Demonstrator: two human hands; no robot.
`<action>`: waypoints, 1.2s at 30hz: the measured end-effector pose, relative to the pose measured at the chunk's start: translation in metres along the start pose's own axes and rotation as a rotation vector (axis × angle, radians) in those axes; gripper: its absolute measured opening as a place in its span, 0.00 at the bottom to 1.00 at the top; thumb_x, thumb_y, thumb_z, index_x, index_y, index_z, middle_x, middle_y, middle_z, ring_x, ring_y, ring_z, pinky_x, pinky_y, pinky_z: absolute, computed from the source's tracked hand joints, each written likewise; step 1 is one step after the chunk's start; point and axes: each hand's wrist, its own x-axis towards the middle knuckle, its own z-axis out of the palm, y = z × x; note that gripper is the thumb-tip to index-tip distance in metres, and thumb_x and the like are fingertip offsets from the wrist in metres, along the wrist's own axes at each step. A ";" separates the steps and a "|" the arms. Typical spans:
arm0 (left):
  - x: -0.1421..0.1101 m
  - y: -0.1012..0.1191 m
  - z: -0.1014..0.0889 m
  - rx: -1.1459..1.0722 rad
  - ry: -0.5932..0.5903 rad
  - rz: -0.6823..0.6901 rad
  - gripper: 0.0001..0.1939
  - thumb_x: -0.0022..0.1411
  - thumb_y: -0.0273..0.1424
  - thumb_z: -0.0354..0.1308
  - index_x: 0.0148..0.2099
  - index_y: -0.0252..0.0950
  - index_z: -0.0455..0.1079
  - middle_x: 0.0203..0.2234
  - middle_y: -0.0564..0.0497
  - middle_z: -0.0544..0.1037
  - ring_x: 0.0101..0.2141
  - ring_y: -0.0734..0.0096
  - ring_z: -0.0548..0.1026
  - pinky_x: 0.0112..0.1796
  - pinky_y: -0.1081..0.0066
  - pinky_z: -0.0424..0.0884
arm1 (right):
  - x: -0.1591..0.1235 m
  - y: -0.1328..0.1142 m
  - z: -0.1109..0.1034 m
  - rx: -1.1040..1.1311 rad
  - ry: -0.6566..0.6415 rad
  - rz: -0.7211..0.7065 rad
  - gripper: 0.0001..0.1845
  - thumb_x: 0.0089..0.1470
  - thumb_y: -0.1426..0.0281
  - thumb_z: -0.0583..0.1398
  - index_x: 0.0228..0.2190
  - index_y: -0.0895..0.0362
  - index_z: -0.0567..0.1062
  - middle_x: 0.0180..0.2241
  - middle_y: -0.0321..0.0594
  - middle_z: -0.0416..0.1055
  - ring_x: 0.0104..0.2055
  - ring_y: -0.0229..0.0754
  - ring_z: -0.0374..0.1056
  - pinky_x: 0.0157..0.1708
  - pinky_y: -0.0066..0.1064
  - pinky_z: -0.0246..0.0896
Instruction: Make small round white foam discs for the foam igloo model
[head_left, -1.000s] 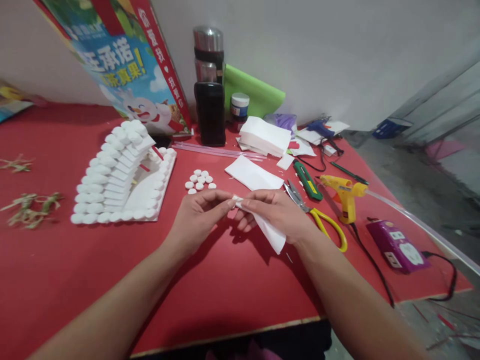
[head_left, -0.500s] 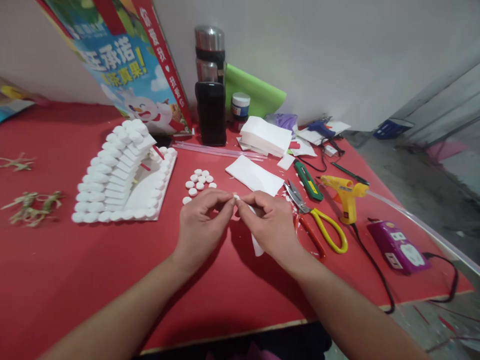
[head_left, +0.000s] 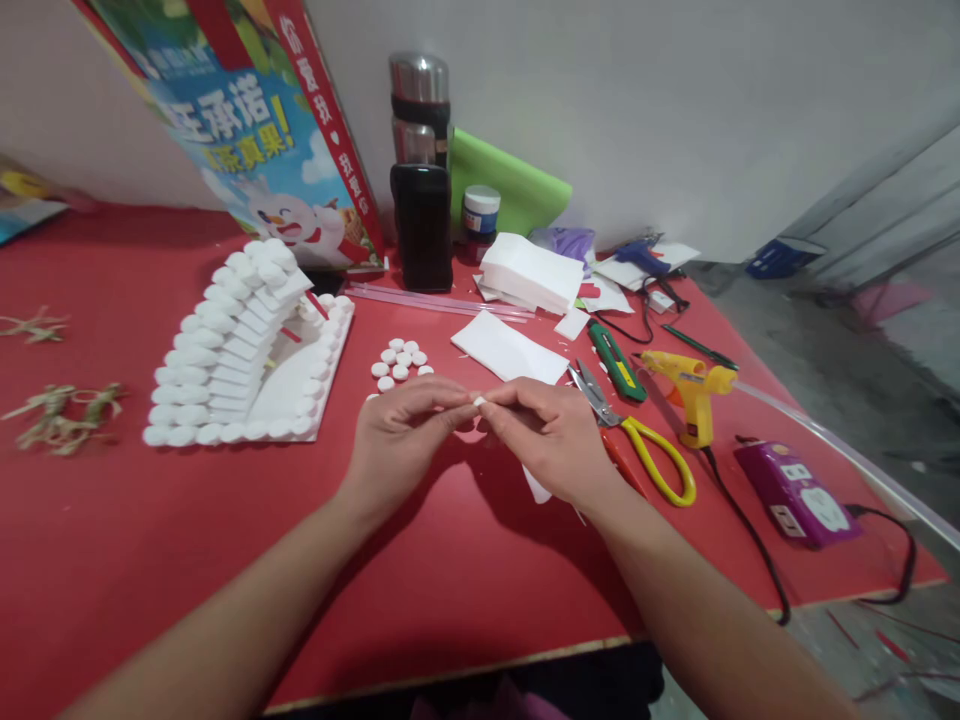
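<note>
My left hand (head_left: 401,440) and my right hand (head_left: 551,435) meet above the middle of the red table (head_left: 442,600). Their fingertips pinch a small white piece (head_left: 478,402) between them; the fingers cover most of it. A white strip (head_left: 537,484) shows below my right palm, and I cannot tell whether that hand grips it too. Just beyond my left hand lie several round white discs (head_left: 400,373). Past my right hand is a flat white sheet (head_left: 510,345). To the left stands a stepped white model (head_left: 225,350) edged with similar rounded pieces.
On the right lie scissors (head_left: 660,455) with yellow and red handles, a green cutter (head_left: 616,360), a yellow glue gun (head_left: 694,395) and a purple power box (head_left: 796,495). A flask (head_left: 420,80), a black phone (head_left: 422,228) and a printed box (head_left: 277,150) stand behind.
The small white piece has turned and moved slightly right between my fingertips. My right hand has shifted a little right, and the white strip below it has moved right too.
</note>
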 end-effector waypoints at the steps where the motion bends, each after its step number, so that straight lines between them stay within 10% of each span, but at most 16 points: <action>1: 0.002 0.000 -0.002 -0.093 -0.027 -0.103 0.03 0.59 0.26 0.71 0.32 0.40 0.84 0.29 0.50 0.83 0.30 0.67 0.80 0.34 0.68 0.78 | 0.000 0.000 -0.001 0.022 -0.017 -0.005 0.08 0.64 0.69 0.62 0.33 0.56 0.81 0.29 0.37 0.81 0.30 0.39 0.77 0.33 0.31 0.70; 13: 0.003 -0.002 -0.005 -0.106 -0.018 -0.204 0.02 0.56 0.32 0.75 0.32 0.41 0.86 0.33 0.48 0.82 0.34 0.66 0.79 0.37 0.67 0.76 | 0.006 0.007 -0.001 0.157 -0.050 0.262 0.13 0.59 0.59 0.67 0.31 0.56 0.78 0.29 0.40 0.81 0.30 0.42 0.78 0.32 0.33 0.72; 21: 0.002 -0.001 -0.002 -0.145 -0.003 -0.315 0.06 0.55 0.32 0.74 0.33 0.38 0.81 0.32 0.48 0.83 0.33 0.64 0.81 0.35 0.66 0.79 | -0.002 -0.001 -0.001 -0.309 0.002 -0.045 0.09 0.64 0.66 0.62 0.33 0.55 0.79 0.27 0.36 0.78 0.27 0.36 0.67 0.30 0.30 0.59; 29: 0.010 0.001 -0.015 -0.010 -0.122 -0.127 0.02 0.61 0.33 0.69 0.37 0.41 0.80 0.33 0.47 0.83 0.36 0.59 0.81 0.41 0.60 0.79 | 0.018 0.001 -0.025 0.743 -0.333 0.665 0.28 0.66 0.44 0.55 0.46 0.55 0.75 0.34 0.46 0.82 0.32 0.49 0.79 0.34 0.43 0.77; 36: 0.009 0.004 -0.014 0.009 -0.132 -0.142 0.01 0.63 0.31 0.68 0.37 0.41 0.81 0.34 0.47 0.83 0.36 0.60 0.82 0.41 0.61 0.78 | 0.012 0.001 -0.014 0.936 -0.475 0.637 0.20 0.61 0.58 0.68 0.47 0.58 0.76 0.34 0.38 0.77 0.29 0.37 0.72 0.34 0.38 0.79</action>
